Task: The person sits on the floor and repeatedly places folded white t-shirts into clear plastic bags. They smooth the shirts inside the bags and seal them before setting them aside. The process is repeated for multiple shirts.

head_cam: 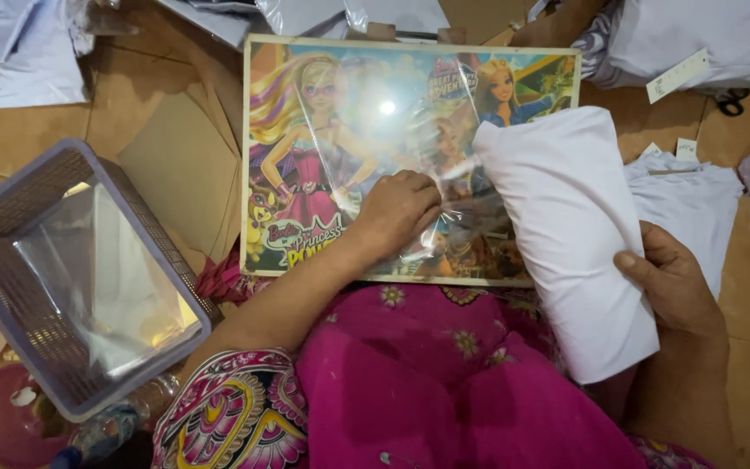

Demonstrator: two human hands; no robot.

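A folded white garment (570,230) lies tilted across the right side of a colourful cartoon-printed board (323,130) that rests on my lap. My right hand (674,282) grips the garment's lower right edge, thumb on top. My left hand (397,208) is closed on a clear plastic bag (444,221) at the board's middle, pinching its edge beside the garment's left side. The bag is transparent and crinkled, and its full outline is hard to make out.
A lilac plastic basket (10,287) with clear plastic bags inside stands at the left. Flat cardboard (175,165) lies under the board. More folded white garments (696,200) lie at the right, bagged clothes (10,52) at the top. A plastic bottle (101,430) sits bottom left.
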